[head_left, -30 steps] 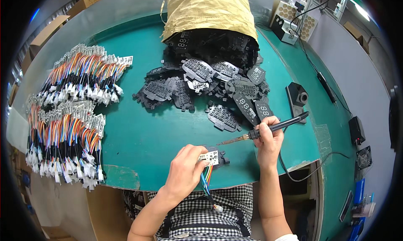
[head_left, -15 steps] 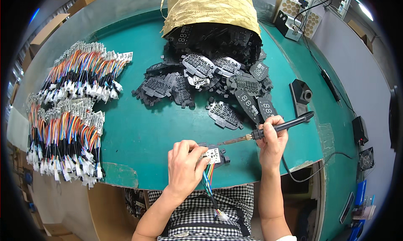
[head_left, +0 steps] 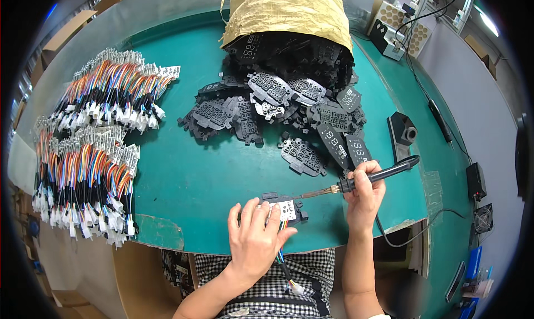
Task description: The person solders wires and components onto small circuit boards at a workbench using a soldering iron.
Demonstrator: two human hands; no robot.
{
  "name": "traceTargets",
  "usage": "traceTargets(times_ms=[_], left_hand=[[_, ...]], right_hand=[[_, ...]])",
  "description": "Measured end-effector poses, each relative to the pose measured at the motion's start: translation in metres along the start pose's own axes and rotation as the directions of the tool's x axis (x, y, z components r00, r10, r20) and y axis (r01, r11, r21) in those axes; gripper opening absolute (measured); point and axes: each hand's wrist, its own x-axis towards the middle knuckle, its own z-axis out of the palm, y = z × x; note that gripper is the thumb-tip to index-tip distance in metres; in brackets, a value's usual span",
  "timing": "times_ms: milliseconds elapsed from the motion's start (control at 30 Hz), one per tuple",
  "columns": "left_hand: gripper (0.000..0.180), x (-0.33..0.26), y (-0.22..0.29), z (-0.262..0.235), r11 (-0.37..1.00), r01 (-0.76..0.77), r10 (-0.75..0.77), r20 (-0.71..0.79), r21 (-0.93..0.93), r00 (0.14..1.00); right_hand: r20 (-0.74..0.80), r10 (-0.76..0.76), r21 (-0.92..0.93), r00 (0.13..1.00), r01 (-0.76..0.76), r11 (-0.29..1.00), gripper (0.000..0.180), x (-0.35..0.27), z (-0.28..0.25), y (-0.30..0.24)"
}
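Note:
My right hand point(head_left: 364, 199) is closed around the black handle of a soldering iron point(head_left: 392, 169). Its brown metal tip points left, at the upper edge of a small white circuit board point(head_left: 287, 210); whether it touches cannot be told. The board lies on a black plastic housing point(head_left: 301, 214) near the table's front edge. Spread fingers of my left hand point(head_left: 253, 238) rest on the board and cover its left part. Coloured wires point(head_left: 282, 258) run down from the board past my thumb to a white connector point(head_left: 297, 289) hanging over the checked apron.
Beyond my hands, black display housings point(head_left: 300, 155) spill from a yellow woven sack point(head_left: 286, 10). Two rows of wired boards point(head_left: 83, 169) lie at left. A black soldering iron stand point(head_left: 401, 132) is at right; the iron's cable point(head_left: 400, 245) loops below it.
My left hand has gone from pinching the board to lying on it with fingers spread. Board and housing now sit flatter together. The iron's tip remains close by.

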Motion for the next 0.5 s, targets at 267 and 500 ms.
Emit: traceTargets(times_ms=[267, 500], left_hand=[[0.064, -0.011, 0.01, -0.007, 0.998, -0.026, 0.019, 0.126, 0.054, 0.992], [0.075, -0.022, 0.006, -0.007, 0.995, -0.012, -0.007, 0.191, 0.094, 0.982]], right_hand=[[0.0, -0.006, 0.014, 1.0, 0.006, 1.0, 0.015, 0.0, -0.002, 0.002], [0.023, 0.002, 0.019, 1.0, -0.002, 1.0, 0.014, -0.002, -0.001, 0.003]])
